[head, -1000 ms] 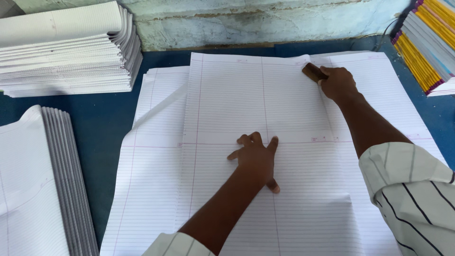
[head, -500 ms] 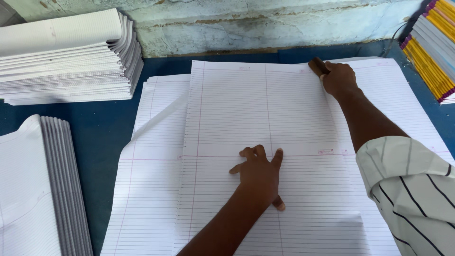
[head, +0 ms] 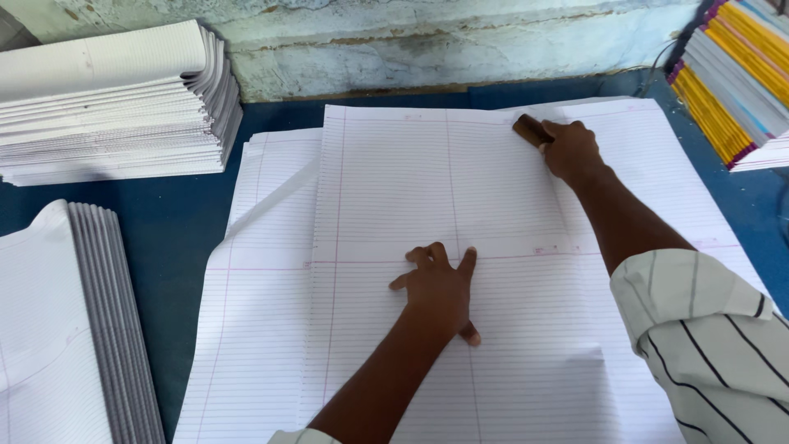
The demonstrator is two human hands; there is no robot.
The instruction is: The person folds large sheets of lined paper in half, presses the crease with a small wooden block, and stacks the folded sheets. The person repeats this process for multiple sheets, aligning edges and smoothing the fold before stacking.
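Left hand (head: 440,288) lies flat and open on the large white ruled paper sheet (head: 394,197) at centre frame; right hand (head: 571,150) grips a small brown wooden block (head: 530,129) near the top edge. If the flat palm eases, the sheet could skid and crease crooked.

Top ruled sheet (head: 427,189) under my palm: big, white, fine lines, pink margins, lying flat on the paper pile, upper edge near the wall; small brown wooden block (head: 531,130) in my other hand, tilted, pressed on the sheet near its upper right edge.
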